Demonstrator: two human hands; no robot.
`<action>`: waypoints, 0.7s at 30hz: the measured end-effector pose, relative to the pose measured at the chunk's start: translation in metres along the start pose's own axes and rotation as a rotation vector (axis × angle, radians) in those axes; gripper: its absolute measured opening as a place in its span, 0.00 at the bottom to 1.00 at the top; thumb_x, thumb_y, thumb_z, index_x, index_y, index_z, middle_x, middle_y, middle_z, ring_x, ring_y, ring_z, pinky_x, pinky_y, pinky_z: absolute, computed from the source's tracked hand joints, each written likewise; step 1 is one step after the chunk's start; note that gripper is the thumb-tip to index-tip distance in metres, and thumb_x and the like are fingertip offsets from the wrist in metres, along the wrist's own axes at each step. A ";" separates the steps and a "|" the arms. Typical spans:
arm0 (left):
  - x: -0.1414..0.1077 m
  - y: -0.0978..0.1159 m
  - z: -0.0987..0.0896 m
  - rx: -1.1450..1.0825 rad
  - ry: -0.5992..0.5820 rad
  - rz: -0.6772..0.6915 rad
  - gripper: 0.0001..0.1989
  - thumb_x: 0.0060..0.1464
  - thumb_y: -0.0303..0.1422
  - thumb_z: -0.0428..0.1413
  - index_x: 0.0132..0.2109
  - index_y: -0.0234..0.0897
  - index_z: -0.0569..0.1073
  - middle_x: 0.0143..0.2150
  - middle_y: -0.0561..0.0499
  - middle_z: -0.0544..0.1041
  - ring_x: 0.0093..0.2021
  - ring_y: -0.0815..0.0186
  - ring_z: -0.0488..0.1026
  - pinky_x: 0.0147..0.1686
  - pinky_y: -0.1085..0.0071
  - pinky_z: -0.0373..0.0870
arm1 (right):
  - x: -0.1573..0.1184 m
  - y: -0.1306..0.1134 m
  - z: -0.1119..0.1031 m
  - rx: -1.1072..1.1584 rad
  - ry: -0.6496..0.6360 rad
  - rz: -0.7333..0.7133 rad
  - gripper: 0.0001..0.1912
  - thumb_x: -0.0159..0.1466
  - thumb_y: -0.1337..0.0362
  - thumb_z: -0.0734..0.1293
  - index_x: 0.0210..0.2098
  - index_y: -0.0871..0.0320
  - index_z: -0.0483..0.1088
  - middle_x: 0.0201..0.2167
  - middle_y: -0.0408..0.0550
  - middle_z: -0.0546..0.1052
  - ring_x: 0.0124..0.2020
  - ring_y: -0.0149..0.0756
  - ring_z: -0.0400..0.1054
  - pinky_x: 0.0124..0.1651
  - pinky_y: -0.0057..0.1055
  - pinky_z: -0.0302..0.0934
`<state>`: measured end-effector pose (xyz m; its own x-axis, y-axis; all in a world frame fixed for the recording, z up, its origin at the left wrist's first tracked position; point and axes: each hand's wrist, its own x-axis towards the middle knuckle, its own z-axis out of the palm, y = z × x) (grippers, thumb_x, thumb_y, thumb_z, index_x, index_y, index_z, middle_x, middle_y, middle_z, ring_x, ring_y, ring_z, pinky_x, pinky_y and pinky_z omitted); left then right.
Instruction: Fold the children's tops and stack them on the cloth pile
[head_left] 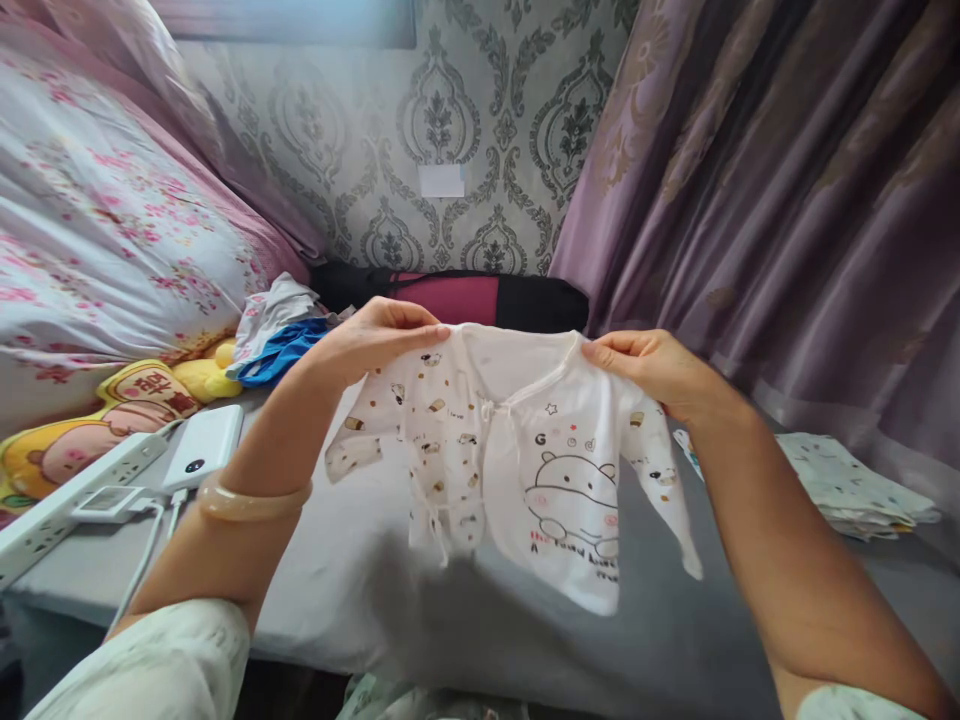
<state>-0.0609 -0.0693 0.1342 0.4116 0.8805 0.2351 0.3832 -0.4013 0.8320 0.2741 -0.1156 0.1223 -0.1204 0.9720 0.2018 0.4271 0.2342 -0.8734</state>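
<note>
The white baby shirt (517,450) hangs above the grey sheet (315,590), left hand (379,328) and right hand (649,368) each pinching one shoulder, thumb against fingers. "G" and "A" are legible; lower print is blurred. Left, a yellow plush (112,432) and power strip (45,530) are cut off.

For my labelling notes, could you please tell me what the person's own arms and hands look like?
The left hand and right hand are ungloved. A smooth, pale beige bangle circles the left forearm. The very pale green sleeves have faint darker markings.
</note>
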 end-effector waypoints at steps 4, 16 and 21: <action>0.033 -0.065 0.022 0.043 -0.171 -0.226 0.21 0.43 0.52 0.63 0.28 0.36 0.78 0.17 0.53 0.66 0.16 0.72 0.56 0.17 0.72 0.46 | 0.026 0.052 0.016 -0.031 -0.182 0.166 0.27 0.49 0.37 0.72 0.29 0.56 0.78 0.23 0.46 0.77 0.21 0.34 0.67 0.22 0.30 0.59; 0.074 -0.167 0.117 0.628 -0.107 -0.247 0.14 0.58 0.36 0.49 0.27 0.36 0.71 0.28 0.46 0.75 0.30 0.62 0.70 0.27 0.70 0.57 | 0.058 0.166 0.067 -0.752 -0.133 0.173 0.21 0.68 0.49 0.56 0.35 0.56 0.73 0.36 0.51 0.78 0.37 0.40 0.70 0.33 0.30 0.53; 0.084 -0.180 0.118 0.898 -0.158 -0.207 0.18 0.65 0.37 0.41 0.42 0.37 0.73 0.44 0.43 0.78 0.45 0.60 0.75 0.38 0.71 0.65 | 0.069 0.171 0.071 -0.923 -0.176 0.186 0.21 0.72 0.52 0.51 0.42 0.55 0.70 0.46 0.54 0.77 0.45 0.44 0.71 0.40 0.32 0.56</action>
<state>0.0022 0.0471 -0.0555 0.3466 0.9380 -0.0002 0.9296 -0.3435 0.1336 0.2746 -0.0096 -0.0445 -0.0808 0.9959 -0.0402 0.9818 0.0726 -0.1753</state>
